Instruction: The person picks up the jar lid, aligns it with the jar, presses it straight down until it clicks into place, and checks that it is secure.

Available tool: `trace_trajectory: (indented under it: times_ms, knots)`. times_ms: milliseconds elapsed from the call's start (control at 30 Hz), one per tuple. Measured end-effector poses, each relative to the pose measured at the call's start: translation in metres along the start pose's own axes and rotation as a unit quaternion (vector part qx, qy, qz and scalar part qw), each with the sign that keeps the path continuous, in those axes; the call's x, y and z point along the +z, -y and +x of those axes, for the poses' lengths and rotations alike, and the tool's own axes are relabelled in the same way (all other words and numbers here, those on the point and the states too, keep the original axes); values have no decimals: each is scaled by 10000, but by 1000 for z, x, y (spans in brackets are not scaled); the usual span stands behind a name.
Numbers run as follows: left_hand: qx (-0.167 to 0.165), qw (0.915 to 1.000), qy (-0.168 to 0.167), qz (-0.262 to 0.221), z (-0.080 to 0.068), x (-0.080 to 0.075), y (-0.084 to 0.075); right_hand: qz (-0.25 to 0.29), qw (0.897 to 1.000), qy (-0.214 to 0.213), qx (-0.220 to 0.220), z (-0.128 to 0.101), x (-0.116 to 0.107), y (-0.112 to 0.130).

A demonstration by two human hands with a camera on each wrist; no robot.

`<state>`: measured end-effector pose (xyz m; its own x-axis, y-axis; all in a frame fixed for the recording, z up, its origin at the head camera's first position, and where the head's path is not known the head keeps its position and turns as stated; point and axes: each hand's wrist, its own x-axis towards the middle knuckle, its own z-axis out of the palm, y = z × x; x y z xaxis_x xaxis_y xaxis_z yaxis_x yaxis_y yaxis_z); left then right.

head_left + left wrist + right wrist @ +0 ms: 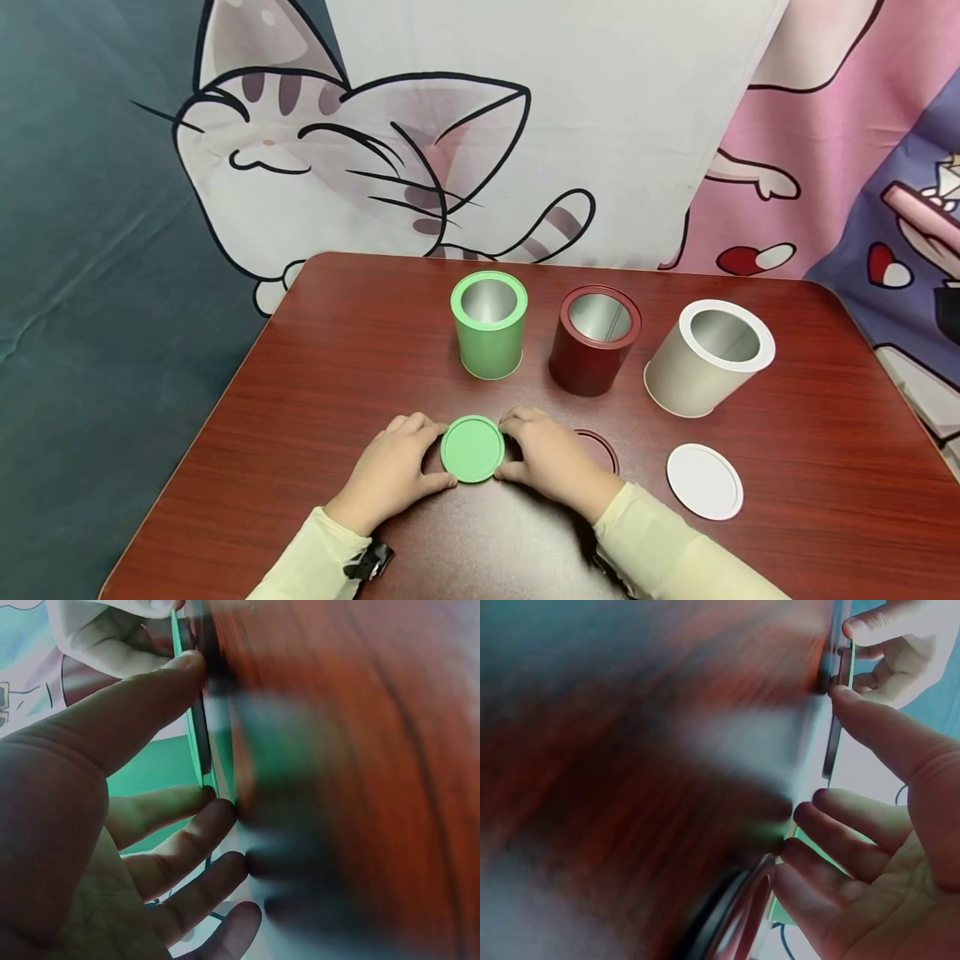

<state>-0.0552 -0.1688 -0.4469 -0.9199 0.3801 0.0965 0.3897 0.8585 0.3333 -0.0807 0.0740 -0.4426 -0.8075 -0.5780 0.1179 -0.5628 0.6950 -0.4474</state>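
I see a round green lid (472, 449), flat with a raised rim, lying on the dark red wooden table (337, 367) near the front edge, a little left of centre. My left hand (397, 468) pinches its left rim with thumb and curled fingers, and my right hand (551, 458) holds the right rim the same way; both wrist views, though blurred, show a thumb and fingertips against the lid's thin edge. Farther back stands a row of three open tins, each showing a bare silver inside with nothing in it: a green tin (489, 323) straight beyond the lid, a dark red tin (595, 340) to its right, and a white tin (709, 357) farthest right. A dark red lid (604, 446) lies just right of my right hand, partly hidden by it, and a white lid (704, 481) lies flat in front of the white tin. The left part of the table is bare wood out to its rounded corner, and there is open room between the lid and the tins. Behind the far edge hangs a cloth with a cartoon cat (322, 158).
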Motion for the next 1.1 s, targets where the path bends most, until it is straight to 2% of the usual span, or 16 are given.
trace_trajectory:
  times_ms: [167, 367, 500, 667, 900, 1100]
  knots:
    - [-54, 9999, -49, -92, 0, -1, 0, 330, 9992, -226, -35, -1, -1, -3]
    - [-156, 9996, -61, -213, 1, -2, -1, 470, 9986, -232, 106, -2, -2, -5]
    - [-103, 9989, -195, -407, 2, -7, 0, 569, 9975, -347, 235, -3, -5, -5]
    - [26, 9973, -357, -649, 6, -14, 0, 650, 9962, -551, 179, -3, -8, -8]
    - [287, 9956, -607, -655, 8, -16, 1, 970, 9932, -639, 73, -2, -12, -10]
    - [306, 9958, -606, -618, 8, -18, 1, 1062, 9925, -584, 151, -2, -15, -9]
